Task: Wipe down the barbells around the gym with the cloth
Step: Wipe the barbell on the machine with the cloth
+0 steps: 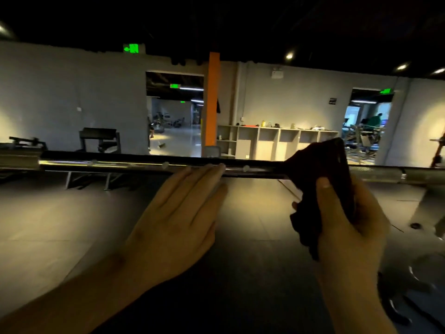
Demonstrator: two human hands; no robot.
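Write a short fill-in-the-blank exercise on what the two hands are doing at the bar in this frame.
1. The dark crumpled cloth is gripped by the ____.
2. The left hand has its fingers ____, their tips on the long shiny metal barbell.
3. On the barbell, the cloth sits to the ____ of the left hand.
4. The tall square pillar behind the barbell is ____.
Missing words: right hand; straight; right; orange.

A dim gym: a barbell (120,163) spans the view, with a black bench (100,139) and exercise machines (363,137) behind.
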